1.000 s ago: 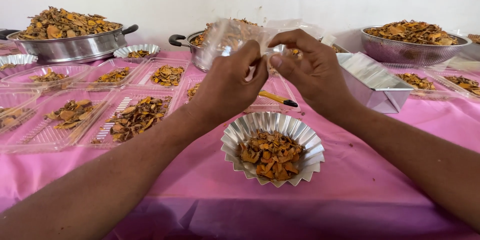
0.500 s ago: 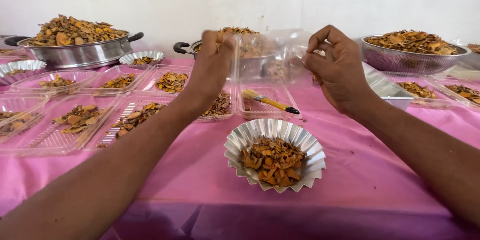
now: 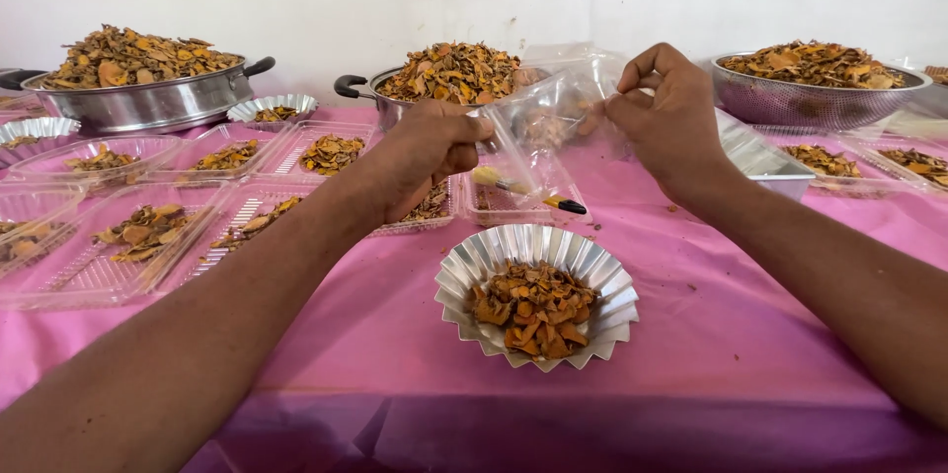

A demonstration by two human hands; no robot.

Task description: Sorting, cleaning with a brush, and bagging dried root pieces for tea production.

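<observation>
My left hand (image 3: 430, 152) and my right hand (image 3: 664, 118) both pinch a clear plastic bag (image 3: 553, 113), stretching it open between them above the pink table. Below the bag sits a fluted silver foil cup (image 3: 464, 275) filled with orange-brown dried slices (image 3: 533, 307). Behind the bag lies a small tool with a yellow handle and black tip (image 3: 533, 193) in a clear tray.
Clear plastic trays (image 3: 89, 271) with portions of slices cover the left side. Three metal pots heaped with slices stand at the back: left (image 3: 148, 103), middle (image 3: 390, 103), right (image 3: 810, 98). More trays (image 3: 879, 172) lie at the right. A pink cloth (image 3: 711, 354) covers the table.
My hands have moved apart and lowered a little, pulling the bag open wider. The foil cup has not moved.
</observation>
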